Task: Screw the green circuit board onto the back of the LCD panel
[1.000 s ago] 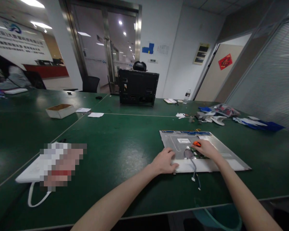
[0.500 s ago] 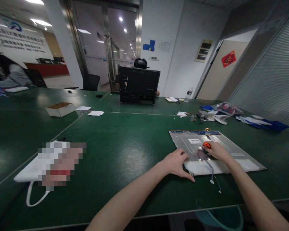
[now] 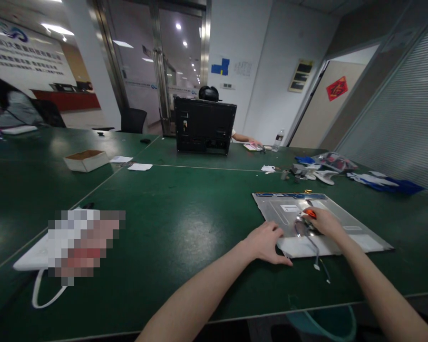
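Observation:
A flat display panel [image 3: 342,216] lies back side up on the green table, with a circuit strip along its far edge. My left hand [image 3: 266,241] rests at its near left corner, thumb and fingers spread apart. Over the middle of the panel, my right hand [image 3: 327,223] is closed around an orange tool [image 3: 310,213]; its working end is hidden, so its kind is unclear. Close by this hand, thin cables [image 3: 312,244] run off the near edge and end in small white connectors.
A black monitor [image 3: 205,126] stands at the back, with another person's hand [image 3: 255,142] beside it. Loose parts and bags [image 3: 308,171] lie to the right. An open box [image 3: 86,160] and a white device [image 3: 32,256] are on the left. Below the edge is a teal bin [image 3: 328,323].
The view has shifted slightly. Another person's forearm and hand now show right of the monitor. My right hand stays over the panel with the orange tool; my left hand keeps its place.

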A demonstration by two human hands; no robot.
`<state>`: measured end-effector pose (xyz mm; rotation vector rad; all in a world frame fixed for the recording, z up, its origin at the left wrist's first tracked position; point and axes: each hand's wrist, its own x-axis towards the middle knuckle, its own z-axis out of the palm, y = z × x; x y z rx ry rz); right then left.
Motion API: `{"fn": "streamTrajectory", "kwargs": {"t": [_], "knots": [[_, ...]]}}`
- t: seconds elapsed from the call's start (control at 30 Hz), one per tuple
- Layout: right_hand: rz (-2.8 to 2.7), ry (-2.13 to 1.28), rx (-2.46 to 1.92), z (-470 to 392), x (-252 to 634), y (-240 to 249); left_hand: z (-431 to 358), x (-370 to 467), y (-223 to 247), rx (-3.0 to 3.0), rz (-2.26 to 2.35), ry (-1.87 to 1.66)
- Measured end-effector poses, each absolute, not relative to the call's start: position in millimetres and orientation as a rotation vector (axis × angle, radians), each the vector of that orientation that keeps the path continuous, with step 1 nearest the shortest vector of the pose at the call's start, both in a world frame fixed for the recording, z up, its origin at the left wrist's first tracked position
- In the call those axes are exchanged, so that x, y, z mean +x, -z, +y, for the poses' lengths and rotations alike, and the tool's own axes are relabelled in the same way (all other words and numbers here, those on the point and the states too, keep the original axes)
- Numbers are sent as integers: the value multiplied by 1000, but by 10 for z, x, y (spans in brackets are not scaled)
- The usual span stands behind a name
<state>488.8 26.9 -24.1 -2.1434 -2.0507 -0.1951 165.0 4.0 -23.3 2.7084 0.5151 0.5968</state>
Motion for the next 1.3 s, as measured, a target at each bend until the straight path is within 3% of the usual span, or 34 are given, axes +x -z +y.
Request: {"fn": "streamTrajectory", "kwargs": {"t": [0.33, 0.53, 1.3], "knots": [[-2118, -215, -2044, -227, 4994, 83, -2, 1669, 229, 2583, 830, -750], [-2105, -285, -2058, -245, 5065, 111, -19, 1674, 232, 2613, 900, -706], [-2019, 260, -2287, 34, 4573, 155, 24, 1673, 249, 2746, 700, -584]]}}
